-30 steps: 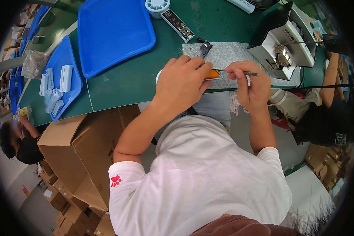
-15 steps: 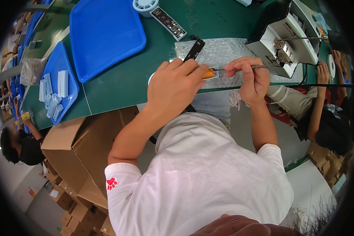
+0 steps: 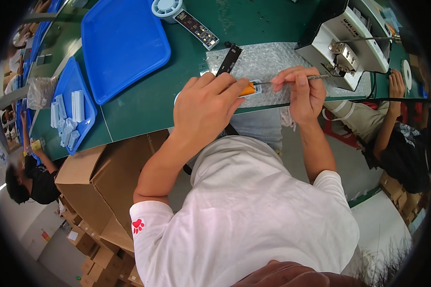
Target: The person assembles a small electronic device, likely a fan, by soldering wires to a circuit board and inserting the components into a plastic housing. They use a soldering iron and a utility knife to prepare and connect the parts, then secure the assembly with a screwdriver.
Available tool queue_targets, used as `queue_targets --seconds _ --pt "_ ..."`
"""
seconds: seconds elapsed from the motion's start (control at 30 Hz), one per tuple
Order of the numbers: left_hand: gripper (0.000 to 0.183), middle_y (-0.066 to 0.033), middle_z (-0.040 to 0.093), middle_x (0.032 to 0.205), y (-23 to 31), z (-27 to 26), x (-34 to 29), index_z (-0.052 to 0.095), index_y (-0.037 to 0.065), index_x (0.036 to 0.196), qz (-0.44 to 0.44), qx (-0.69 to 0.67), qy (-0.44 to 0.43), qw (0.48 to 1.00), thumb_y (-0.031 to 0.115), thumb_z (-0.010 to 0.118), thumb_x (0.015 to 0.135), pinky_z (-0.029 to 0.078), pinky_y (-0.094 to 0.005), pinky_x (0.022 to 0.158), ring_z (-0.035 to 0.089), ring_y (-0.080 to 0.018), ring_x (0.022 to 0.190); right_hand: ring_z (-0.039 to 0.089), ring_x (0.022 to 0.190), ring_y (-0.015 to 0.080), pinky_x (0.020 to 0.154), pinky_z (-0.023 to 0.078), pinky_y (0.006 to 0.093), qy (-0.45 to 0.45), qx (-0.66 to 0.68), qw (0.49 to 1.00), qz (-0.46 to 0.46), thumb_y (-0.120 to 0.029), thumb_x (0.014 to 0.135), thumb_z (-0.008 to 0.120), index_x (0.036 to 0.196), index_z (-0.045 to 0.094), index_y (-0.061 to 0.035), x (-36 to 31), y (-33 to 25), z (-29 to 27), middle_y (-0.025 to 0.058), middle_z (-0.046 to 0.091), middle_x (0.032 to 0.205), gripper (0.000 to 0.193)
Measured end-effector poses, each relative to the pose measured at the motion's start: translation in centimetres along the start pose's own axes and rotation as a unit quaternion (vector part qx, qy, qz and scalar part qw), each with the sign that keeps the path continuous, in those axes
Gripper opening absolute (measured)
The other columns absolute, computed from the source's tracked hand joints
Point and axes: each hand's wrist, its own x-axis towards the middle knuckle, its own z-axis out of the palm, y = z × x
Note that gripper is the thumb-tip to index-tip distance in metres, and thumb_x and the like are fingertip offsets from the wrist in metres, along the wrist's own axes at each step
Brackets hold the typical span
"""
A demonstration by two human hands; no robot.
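My left hand (image 3: 201,106) is closed over a small pale-edged device (image 3: 258,88) at the front edge of the table. An orange block (image 3: 247,90) shows in it beside my fingertips, and the rest is hidden under my palm. In my right hand (image 3: 305,95), thumb and fingers pinch a slim metal tool (image 3: 318,77). Its thin tip points left to the device, close to the orange block; whether it touches cannot be made out. Just beyond my left fingers lies a black strip-shaped part (image 3: 230,58) on the bubble wrap (image 3: 266,60).
A large blue tray (image 3: 124,52) lies far left; a smaller blue tray (image 3: 90,125) holds pale-blue plastic parts (image 3: 78,106). A round light-blue fan-like piece with circuit board (image 3: 196,28) lies beyond. At right stands a white-and-black machine (image 3: 352,52). A cardboard box (image 3: 110,186) sits below; co-workers flank me.
The view has shifted slightly, so the table things appear a little further left. Both hands keep their grips, and the tool's tip stays beside the orange block.
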Motion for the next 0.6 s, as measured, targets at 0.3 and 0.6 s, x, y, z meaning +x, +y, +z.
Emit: queue_targets --seconds 0.3,0.6 --pt "0.037 0.0073 0.064 0.089 0.02 0.11 0.10 0.078 0.029 0.120 0.022 0.031 -0.015 0.999 0.024 0.080 0.083 0.045 -0.0334 0.067 0.057 -0.0162 0.076 0.069 0.078 0.0186 0.074 0.059 0.0312 0.020 0.010 0.999 0.029 -0.015 0.114 0.044 0.105 0.058 0.0026 -0.28 -0.15 -0.07 0.0196 0.074 0.097 0.024" --pt "0.034 0.0055 0.061 0.088 0.10 0.00 0.35 0.077 0.028 0.117 0.025 0.035 -0.029 0.999 0.021 0.078 0.083 0.045 -0.0337 0.068 0.057 -0.0174 0.076 0.071 0.077 0.0196 0.073 0.060 0.0325 0.054 0.034 0.995 0.075 -0.017 0.114 0.046 0.103 0.058 0.0010 -0.23 0.08 -0.56 0.0191 0.074 0.096 0.024"
